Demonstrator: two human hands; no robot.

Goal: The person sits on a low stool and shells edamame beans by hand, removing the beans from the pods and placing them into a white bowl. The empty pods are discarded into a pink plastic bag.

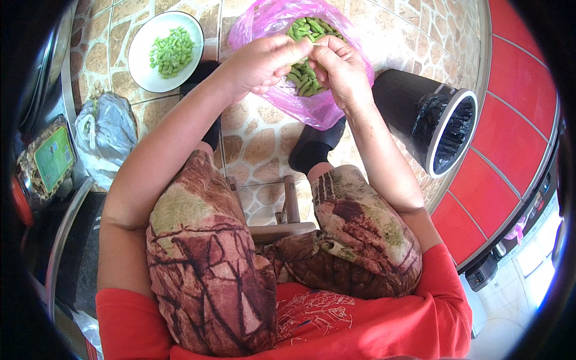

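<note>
Above a pink plastic bag [252,28], my left hand [270,58] and my right hand [339,65] meet at their fingertips. Between them they pinch a small green bean pod [315,44], mostly hidden by the fingers. Below the hands, the bag lies open around a heap of green bean pods [310,83]. To the left, a white bowl with a dark rim [139,63] stands on the floor. Shelled green beans [172,53] are gathered in its middle.
A black waste bin [405,96] with a bag liner leans at right, beside a red-tiled cabinet [517,81]. At left are a tied plastic bag [105,130] and a labelled jar with a red lid [49,157]. A wooden stool [288,202] shows between my legs on the stone-patterned floor.
</note>
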